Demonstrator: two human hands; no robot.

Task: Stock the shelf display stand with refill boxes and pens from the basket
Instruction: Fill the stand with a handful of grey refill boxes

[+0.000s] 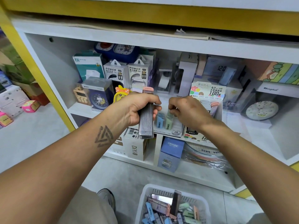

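My left hand (137, 107) grips a stack of flat grey refill boxes (146, 123) with a pink cap on top, held upright in front of the shelf. My right hand (187, 110) has its fingers curled over the display stand (208, 92), pinching something small that I cannot make out above a blue refill box (160, 120) and a green refill box (169, 122) standing in the stand's slots. The white basket (148, 196) sits on the floor at the bottom, holding several blue, green, pink and grey refill boxes.
The white shelf unit (53, 62) holds power bank boxes (126, 75), alarm clocks (262, 110) and a blue CRUHRE box (171, 152) on the lower shelf. Cartons and small pink boxes (30, 106) lie on the floor at left. My shoe (106, 196) is beside the basket.
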